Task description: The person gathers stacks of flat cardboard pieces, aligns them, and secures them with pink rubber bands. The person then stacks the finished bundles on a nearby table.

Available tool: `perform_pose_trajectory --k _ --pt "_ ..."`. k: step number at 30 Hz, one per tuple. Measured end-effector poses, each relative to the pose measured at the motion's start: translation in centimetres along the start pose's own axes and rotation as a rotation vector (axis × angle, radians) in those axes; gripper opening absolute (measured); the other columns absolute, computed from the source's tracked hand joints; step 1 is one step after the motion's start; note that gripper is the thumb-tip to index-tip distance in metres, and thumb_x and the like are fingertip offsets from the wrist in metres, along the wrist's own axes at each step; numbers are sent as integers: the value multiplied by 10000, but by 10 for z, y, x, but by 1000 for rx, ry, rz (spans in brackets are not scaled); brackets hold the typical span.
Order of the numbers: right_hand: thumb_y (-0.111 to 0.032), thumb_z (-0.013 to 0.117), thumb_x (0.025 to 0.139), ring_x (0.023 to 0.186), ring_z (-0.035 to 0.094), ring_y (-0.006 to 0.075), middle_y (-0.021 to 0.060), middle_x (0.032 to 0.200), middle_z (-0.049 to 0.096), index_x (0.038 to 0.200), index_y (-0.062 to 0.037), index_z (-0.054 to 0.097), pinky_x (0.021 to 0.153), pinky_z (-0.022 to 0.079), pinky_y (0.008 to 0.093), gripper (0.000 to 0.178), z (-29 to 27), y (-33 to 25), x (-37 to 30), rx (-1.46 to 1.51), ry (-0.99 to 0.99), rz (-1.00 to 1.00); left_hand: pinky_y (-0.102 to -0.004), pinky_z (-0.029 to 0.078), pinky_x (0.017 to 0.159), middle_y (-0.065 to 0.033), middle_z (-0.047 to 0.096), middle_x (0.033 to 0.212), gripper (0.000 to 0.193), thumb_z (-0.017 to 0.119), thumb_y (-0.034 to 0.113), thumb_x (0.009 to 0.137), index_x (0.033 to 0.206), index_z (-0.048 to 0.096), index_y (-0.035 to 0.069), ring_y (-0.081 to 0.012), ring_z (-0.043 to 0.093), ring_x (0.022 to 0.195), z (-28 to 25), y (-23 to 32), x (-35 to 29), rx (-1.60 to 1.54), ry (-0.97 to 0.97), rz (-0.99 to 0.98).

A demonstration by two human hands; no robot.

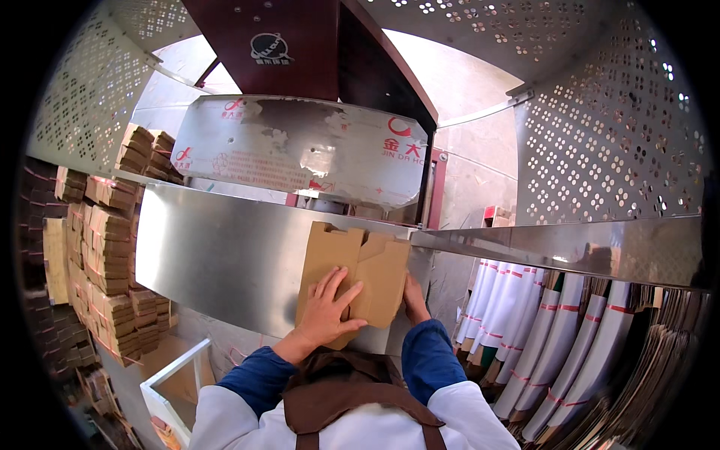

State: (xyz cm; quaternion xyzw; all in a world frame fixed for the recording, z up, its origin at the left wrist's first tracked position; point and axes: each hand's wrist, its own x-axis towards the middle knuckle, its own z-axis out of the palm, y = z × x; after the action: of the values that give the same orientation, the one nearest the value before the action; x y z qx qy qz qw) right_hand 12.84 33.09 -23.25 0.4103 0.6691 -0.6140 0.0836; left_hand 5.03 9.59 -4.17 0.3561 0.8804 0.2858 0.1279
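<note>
Flat brown die-cut cardboard blanks (358, 271), notched along top edge, stacked upright at centre against sloped shiny steel chute (225, 255). Left hand (326, 307) spread flat on front; right hand (414, 294) gripping 3 o'clock edge.

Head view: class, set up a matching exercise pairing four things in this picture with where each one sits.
Things:
1. left hand
2. right hand
3. tied bundles of flat brown cardboard
4. white sheets with red bands

Places:
A. stacked at the far left
B. standing on edge at the lower right
C. spread flat on the face of the folded cardboard blank
D. at the blank's right edge, mostly hidden behind it

Pairs: 1-C, 2-D, 3-A, 4-B
</note>
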Motion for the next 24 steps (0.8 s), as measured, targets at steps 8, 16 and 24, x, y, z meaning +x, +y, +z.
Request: perform_pose_trajectory --k 8,16,24 --pt "-372 491 970 916 564 166 121 1053 614 1153 2 502 766 453 309 417 25 -66 -61 109 28 -21 -476 257 1099 -203 278 1476 1043 814 527 573 1407 378 76 -411 281 1340 -32 -78 -39 -223 1 -106" --pt "-335 511 963 1012 610 363 230 1080 614 1220 -2 434 867 462 402 428 86 -141 -125 -211 114 -256 -447 343 1069 -259 313 1437 1072 812 410 656 1460 217 24 -437 338 1311 -5 -176 -61 -439 -19 -161" --pt "-372 482 975 887 586 262 164 965 613 1051 7 485 805 453 368 386 18 -146 -61 -121 483 -293 -485 327 1075 -261 273 1451 1116 814 391 643 1447 171 -40 -465 298 1314 49 -119 48 -401 55 -79"
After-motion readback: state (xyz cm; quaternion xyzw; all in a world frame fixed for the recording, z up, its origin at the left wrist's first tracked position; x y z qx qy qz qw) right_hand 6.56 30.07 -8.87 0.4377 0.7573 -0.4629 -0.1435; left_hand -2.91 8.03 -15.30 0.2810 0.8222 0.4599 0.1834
